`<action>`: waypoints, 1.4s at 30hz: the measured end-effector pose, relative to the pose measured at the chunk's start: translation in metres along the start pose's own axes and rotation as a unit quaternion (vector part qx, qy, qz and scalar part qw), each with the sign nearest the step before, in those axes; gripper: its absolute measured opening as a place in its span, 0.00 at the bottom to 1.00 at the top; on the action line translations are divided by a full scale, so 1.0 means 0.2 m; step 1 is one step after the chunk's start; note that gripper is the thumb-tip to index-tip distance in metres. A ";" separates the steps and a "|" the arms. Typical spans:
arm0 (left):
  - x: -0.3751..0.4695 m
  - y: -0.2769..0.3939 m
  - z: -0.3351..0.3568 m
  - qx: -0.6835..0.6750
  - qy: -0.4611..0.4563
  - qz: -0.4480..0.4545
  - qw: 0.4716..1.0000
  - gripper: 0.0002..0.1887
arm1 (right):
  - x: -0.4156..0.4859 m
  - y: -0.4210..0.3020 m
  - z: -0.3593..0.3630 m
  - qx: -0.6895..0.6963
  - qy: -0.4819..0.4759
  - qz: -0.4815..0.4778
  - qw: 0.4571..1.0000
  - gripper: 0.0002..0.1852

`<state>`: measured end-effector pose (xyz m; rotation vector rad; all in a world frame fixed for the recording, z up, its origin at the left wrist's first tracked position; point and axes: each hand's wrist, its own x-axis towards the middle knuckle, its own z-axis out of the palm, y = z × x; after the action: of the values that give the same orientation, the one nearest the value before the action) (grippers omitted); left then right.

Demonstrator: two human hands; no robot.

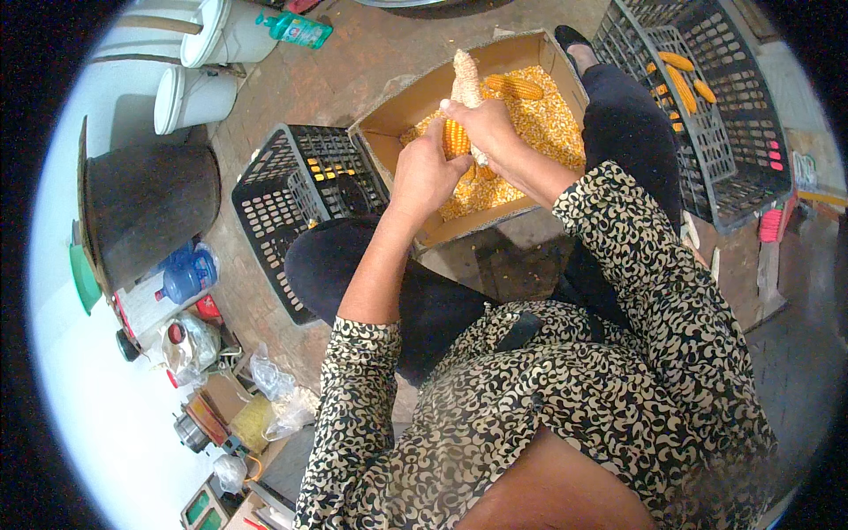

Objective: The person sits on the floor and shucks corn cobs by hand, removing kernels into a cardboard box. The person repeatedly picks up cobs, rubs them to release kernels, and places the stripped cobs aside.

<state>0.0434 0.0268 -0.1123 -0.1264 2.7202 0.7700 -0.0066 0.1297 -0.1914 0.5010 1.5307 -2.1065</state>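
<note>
Over a cardboard box [457, 233] of loose yellow corn kernels [553, 126], my left hand [426, 165] holds a yellow ear of corn [456, 138] that still bears kernels. A bare, pale corn cob [466, 76] is gripped in my right hand [487, 126], tilted upright and lying against the ear. The cob's lower end shows below my right hand. Another yellow ear [515, 86] lies on the kernels near the box's far side. Part of one more ear shows beneath my hands, mostly hidden.
Black plastic crates stand at both sides: the right crate [719, 152] holds several ears, and yellow shows through the left crate [278, 199]. My knees flank the box. Further left are a large dark pot [156, 205], white buckets [199, 99] and a green bottle [301, 30].
</note>
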 end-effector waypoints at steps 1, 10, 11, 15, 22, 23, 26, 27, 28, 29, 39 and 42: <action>0.00 -0.01 0.00 -0.018 0.002 -0.003 1.000 0.31 | 0.00 -0.01 -0.01 0.009 -0.006 0.001 1.000 0.17; 0.03 -0.03 0.02 0.056 0.068 0.016 0.996 0.21 | -0.05 -0.06 0.01 0.102 -0.099 0.064 0.988 0.14; 0.03 -0.02 0.02 0.057 0.061 0.016 0.996 0.20 | -0.05 -0.05 0.01 0.095 -0.085 0.061 0.990 0.14; 0.03 0.00 0.03 0.056 0.056 0.023 0.997 0.17 | -0.02 0.01 0.02 0.058 -0.011 0.007 0.998 0.17; 0.02 0.01 0.01 -0.078 0.019 0.018 0.997 0.20 | 0.02 0.06 0.00 -0.005 0.091 -0.002 0.996 0.21; 0.02 0.01 0.01 -0.093 0.023 0.017 0.995 0.20 | 0.02 0.06 -0.01 0.022 0.072 0.001 0.997 0.21; 0.04 -0.02 -0.02 -0.051 0.038 0.014 0.998 0.19 | 0.01 -0.02 -0.01 0.101 0.013 0.015 0.995 0.20; 0.04 -0.03 -0.02 -0.024 0.041 0.014 0.999 0.19 | 0.02 -0.04 -0.02 0.124 -0.004 0.022 0.992 0.20; 0.03 -0.03 -0.01 0.018 0.044 0.010 0.999 0.19 | 0.03 -0.05 -0.02 0.147 -0.021 0.030 0.988 0.20; 0.03 -0.04 0.01 0.060 0.046 0.006 0.997 0.19 | 0.02 -0.05 -0.01 0.152 -0.025 0.045 0.987 0.19; 0.02 -0.01 0.06 0.113 0.034 0.045 0.992 0.18 | -0.03 0.01 0.01 0.151 -0.003 0.049 0.987 0.17; 0.02 -0.01 0.06 0.116 0.044 0.061 0.990 0.17 | 0.01 0.05 0.00 0.096 0.027 0.031 0.995 0.18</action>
<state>0.0434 0.0317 -0.1249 0.0593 2.8999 0.4837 -0.0018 0.1257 -0.2007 0.6695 1.3294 -2.2184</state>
